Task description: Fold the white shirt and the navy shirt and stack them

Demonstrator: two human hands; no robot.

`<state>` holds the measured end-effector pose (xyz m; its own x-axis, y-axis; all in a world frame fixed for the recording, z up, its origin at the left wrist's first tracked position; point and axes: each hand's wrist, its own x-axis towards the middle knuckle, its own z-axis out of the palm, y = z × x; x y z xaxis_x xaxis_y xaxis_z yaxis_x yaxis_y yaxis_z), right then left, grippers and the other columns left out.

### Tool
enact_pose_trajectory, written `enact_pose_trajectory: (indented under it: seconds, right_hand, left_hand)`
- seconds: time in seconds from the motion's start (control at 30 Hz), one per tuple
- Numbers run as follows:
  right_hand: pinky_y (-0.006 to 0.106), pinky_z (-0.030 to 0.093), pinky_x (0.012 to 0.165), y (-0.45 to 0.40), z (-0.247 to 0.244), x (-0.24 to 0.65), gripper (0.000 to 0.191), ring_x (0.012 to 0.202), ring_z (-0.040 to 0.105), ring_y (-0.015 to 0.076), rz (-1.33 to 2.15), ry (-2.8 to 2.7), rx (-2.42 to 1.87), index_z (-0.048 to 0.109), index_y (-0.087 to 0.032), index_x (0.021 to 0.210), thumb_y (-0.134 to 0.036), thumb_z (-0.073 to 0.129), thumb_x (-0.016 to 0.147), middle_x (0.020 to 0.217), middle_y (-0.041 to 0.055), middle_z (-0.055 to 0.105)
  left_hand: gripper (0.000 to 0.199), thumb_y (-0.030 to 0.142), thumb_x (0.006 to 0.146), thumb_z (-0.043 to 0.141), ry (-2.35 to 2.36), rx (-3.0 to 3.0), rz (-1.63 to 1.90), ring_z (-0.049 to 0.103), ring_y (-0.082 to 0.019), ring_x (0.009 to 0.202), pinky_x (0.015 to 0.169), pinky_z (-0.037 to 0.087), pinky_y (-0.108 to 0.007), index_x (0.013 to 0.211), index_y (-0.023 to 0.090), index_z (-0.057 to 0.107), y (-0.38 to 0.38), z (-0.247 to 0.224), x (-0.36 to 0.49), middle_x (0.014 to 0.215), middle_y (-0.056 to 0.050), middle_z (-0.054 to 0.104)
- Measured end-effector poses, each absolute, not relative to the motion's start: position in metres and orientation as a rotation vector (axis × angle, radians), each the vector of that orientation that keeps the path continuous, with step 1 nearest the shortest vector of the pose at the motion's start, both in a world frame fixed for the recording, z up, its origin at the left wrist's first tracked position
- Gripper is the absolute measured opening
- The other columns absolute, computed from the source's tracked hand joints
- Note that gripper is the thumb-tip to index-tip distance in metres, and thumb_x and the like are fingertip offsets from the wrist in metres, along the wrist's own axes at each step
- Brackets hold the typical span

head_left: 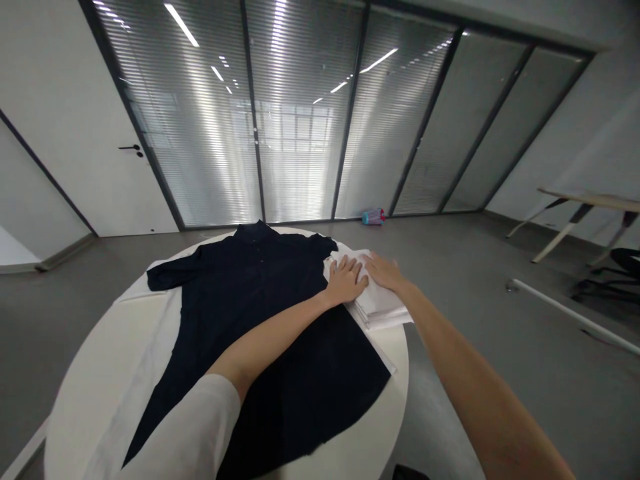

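A dark navy polo shirt (260, 320) lies spread flat, collar away from me, on a round white table (95, 373). At the table's right edge sits a stack of folded white cloths (380, 308). My left hand (346, 280) rests flat on the left part of the stack, fingers spread. My right hand (384, 272) lies flat on the top of the stack just beside it. Neither hand grips anything. My left forearm crosses over the shirt's right side.
A white cloth (150, 347) covers the table under the shirt. A small blue and pink object (374, 216) lies on the grey floor by the glass wall with blinds. A desk (585, 207) stands far right, a white pole (565, 312) lies on the floor.
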<state>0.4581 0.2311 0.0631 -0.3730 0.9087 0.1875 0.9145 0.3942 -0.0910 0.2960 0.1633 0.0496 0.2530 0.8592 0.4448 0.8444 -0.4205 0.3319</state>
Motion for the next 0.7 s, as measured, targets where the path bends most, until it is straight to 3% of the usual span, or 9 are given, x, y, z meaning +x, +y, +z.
enact_pose_trajectory:
  seconds: [0.1, 0.27, 0.47, 0.6, 0.7]
  right_hand:
    - [0.067, 0.015, 0.117, 0.231, 0.07, 0.451, 0.055, 0.148, 0.029, 0.0346, -0.091, -2.403, -1.764, 0.04, -0.022, 0.153, -0.037, 0.026, 0.101, 0.161, 0.01, 0.034]
    - [0.059, 0.029, 0.116, 0.228, 0.056, 0.446, 0.056, 0.147, 0.03, 0.033, -0.083, -2.519, -1.735, 0.039, -0.02, 0.154, -0.033, 0.024, 0.101, 0.161, 0.0111, 0.033]
    - [0.049, 0.022, 0.122, 0.235, 0.048, 0.448, 0.056, 0.15, 0.027, 0.0264, -0.188, -2.656, -1.576, 0.045, -0.012, 0.149, -0.023, 0.026, 0.098, 0.158, 0.0122, 0.039]
    - [0.049, 0.026, 0.121, 0.237, 0.049, 0.446, 0.056, 0.148, 0.031, 0.0276, -0.138, -2.561, -1.703, 0.042, -0.015, 0.153, -0.029, 0.024, 0.101, 0.16, 0.0115, 0.035]
    - [0.048, 0.026, 0.121, 0.239, 0.046, 0.448, 0.056, 0.148, 0.031, 0.0265, -0.121, -2.565, -1.703, 0.042, -0.015, 0.152, -0.029, 0.024, 0.101, 0.16, 0.0115, 0.036]
  left_hand:
    - [0.05, 0.042, 0.1, 0.04, 1.721, 2.455, 0.894, 0.031, -0.027, 0.148, 0.121, 0.02, -0.052, 0.144, 0.02, 0.052, 0.165, 0.038, 0.295, 0.153, -0.007, 0.047]
    - [0.049, 0.042, 0.1, 0.04, 1.71, 2.473, 0.904, 0.03, -0.025, 0.149, 0.123, 0.018, -0.05, 0.142, 0.021, 0.054, 0.16, 0.03, 0.294, 0.153, -0.006, 0.048]
    - [0.056, 0.047, 0.101, 0.037, 1.545, 2.419, 0.727, 0.025, -0.023, 0.151, 0.124, 0.015, -0.05, 0.151, 0.023, 0.042, 0.172, 0.031, 0.283, 0.159, -0.006, 0.037]
    - [0.06, 0.053, 0.1, 0.039, 1.345, 2.522, 0.457, 0.017, -0.024, 0.153, 0.123, 0.02, -0.046, 0.152, 0.024, 0.041, 0.17, 0.045, 0.212, 0.164, -0.007, 0.028]
    - [0.072, 0.063, 0.092, 0.049, 1.752, 2.467, 0.444, 0.003, -0.034, 0.154, 0.121, 0.011, -0.059, 0.153, 0.024, 0.041, 0.146, 0.053, 0.116, 0.166, -0.01, 0.018]
